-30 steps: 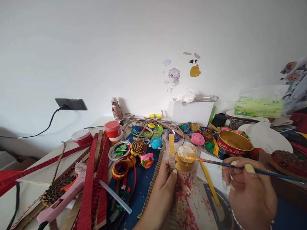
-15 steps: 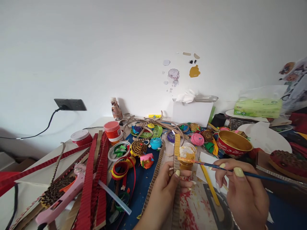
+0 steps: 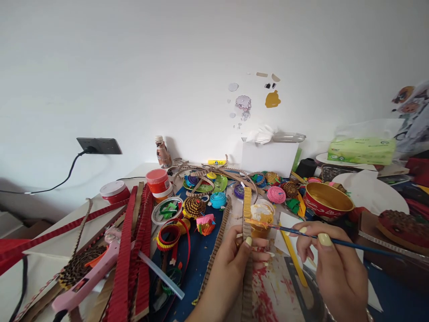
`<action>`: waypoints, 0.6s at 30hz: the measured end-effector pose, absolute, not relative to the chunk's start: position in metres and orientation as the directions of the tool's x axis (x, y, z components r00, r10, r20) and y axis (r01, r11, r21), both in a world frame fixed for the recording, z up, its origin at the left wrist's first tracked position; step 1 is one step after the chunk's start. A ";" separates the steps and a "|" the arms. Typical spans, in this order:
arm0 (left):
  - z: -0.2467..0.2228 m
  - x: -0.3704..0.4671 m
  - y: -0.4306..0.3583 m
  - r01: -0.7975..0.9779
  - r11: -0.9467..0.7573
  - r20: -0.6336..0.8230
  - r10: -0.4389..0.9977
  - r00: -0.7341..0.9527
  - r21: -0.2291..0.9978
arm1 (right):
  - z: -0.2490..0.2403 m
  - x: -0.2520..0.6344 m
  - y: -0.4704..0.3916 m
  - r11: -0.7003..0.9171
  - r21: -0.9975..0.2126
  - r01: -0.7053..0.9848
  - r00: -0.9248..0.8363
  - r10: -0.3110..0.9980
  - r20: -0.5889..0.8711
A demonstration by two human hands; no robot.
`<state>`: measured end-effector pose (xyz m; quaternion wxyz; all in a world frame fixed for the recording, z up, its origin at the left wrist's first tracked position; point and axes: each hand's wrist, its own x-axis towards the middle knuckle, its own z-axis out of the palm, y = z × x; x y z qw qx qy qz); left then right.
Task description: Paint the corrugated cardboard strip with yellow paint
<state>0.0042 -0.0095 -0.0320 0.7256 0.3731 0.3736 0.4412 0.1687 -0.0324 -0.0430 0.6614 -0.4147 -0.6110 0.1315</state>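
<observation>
My left hand (image 3: 231, 259) pinches a strip of corrugated cardboard (image 3: 247, 268) between thumb and fingers, holding it lengthwise away from me. The strip's far end is coated in yellow paint, while the part towards me is bare brown. In my right hand (image 3: 335, 259) is a slim blue paintbrush (image 3: 355, 247), held like a pen. Its yellow-smeared tip touches the strip just beyond my left thumb. Right behind the tip stands a paint jar (image 3: 262, 212) with yellow and white paint on its walls.
Red corrugated strips (image 3: 122, 259) and a pink hot glue gun (image 3: 90, 277) with a glue stick lie left. Coiled cardboard pieces (image 3: 218, 200) crowd the back. A red bowl with gold inside (image 3: 328, 201) stands right, near a yellow stick (image 3: 293, 259). Behind is a white box (image 3: 268, 158).
The brush tip has shifted slightly left over the strip, and my right hand has moved a little left with it. My left hand keeps its hold on the strip.
</observation>
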 end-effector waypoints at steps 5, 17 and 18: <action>-0.031 0.005 -0.010 -0.355 0.333 -0.217 0.919 0.328 0.874 | -0.043 0.168 -0.032 0.613 -0.715 0.335 0.211 0.691 0.691; -0.030 0.005 -0.010 -0.348 0.333 -0.216 0.917 0.335 0.876 | -0.039 0.166 -0.030 0.616 -0.701 0.359 0.194 0.685 0.702; -0.029 0.005 -0.010 -0.346 0.335 -0.218 0.916 0.337 0.876 | -0.039 0.166 -0.030 0.617 -0.699 0.362 0.190 0.685 0.703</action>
